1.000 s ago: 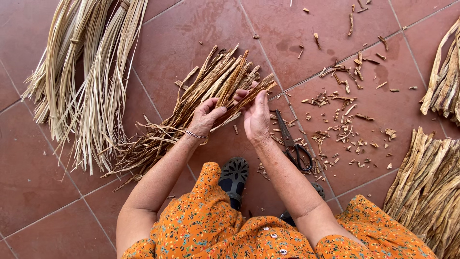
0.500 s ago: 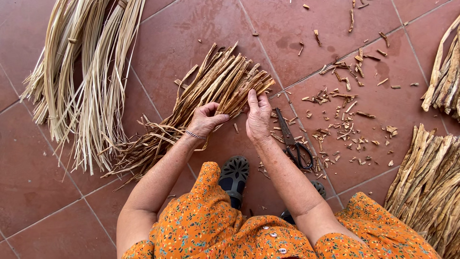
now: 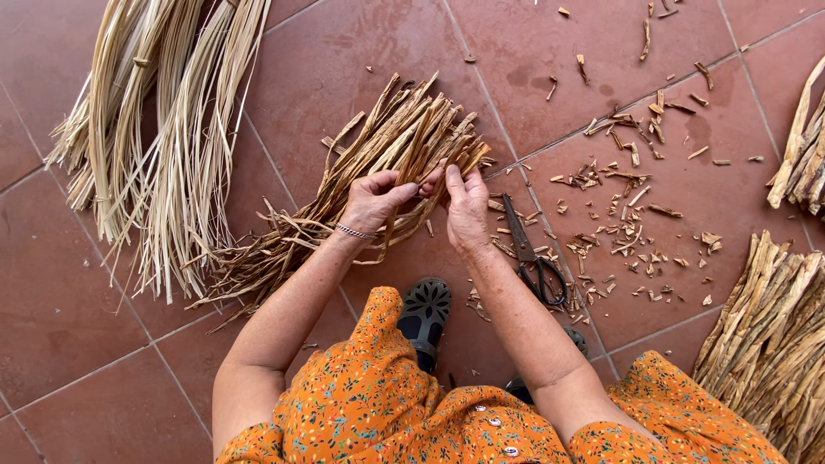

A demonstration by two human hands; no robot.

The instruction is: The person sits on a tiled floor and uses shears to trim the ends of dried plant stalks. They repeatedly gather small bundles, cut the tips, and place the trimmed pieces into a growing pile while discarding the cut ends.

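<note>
left hand (image 3: 374,199) raised closer | right hand (image 3: 467,206) unmoved | both pinching strip (image 3: 430,182)

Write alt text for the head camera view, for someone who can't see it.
Seen from above, a person's left hand and right hand pinch a dry brown leaf strip over a bundle of dried leaf strips on a red tiled floor. Scissors and cut scraps lie to the right, pale long fibres to the left.

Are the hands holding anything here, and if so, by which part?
Both the left hand and right hand pinch a dry plant strip from the brown bundle between their fingertips, near the strip's upper end. Exact contact is partly hidden.
</note>
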